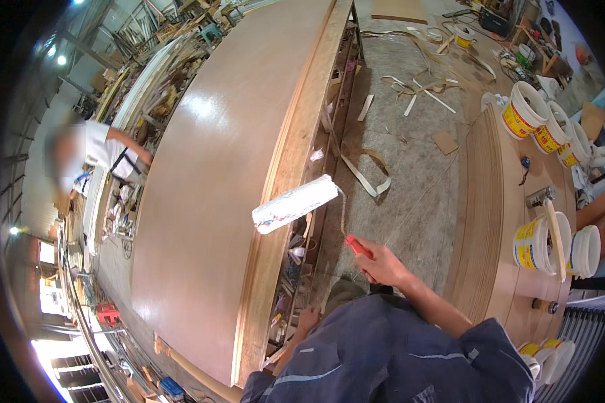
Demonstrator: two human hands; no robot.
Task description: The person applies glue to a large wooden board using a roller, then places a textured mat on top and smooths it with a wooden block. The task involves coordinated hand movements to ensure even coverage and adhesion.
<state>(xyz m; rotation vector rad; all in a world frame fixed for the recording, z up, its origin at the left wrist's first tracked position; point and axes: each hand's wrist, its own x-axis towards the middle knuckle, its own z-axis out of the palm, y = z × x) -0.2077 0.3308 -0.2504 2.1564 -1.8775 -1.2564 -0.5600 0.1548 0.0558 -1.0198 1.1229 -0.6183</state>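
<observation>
My right hand point(382, 263) is closed around the red handle of a paint roller point(296, 203). Its white, wet-looking sleeve hangs over the near long edge of a big flat panel point(208, 174); whether it touches cannot be told. The panel is pinkish-brown, with a glossy sheen near its far part and lower left. Along its right side runs a wooden edge strip point(286, 158). My left hand point(308, 317) is low beside the bench's open shelf, partly hidden by my sleeve, and its fingers are not clear.
Stacked brown boards point(480, 221) lie to my right, carrying white buckets point(523, 111) with yellow-red labels and another bucket point(534, 245) with a wooden stick. Loose strips point(370, 178) litter the concrete floor. Beyond the panel's left side, another person point(107, 151) stands near piled timber.
</observation>
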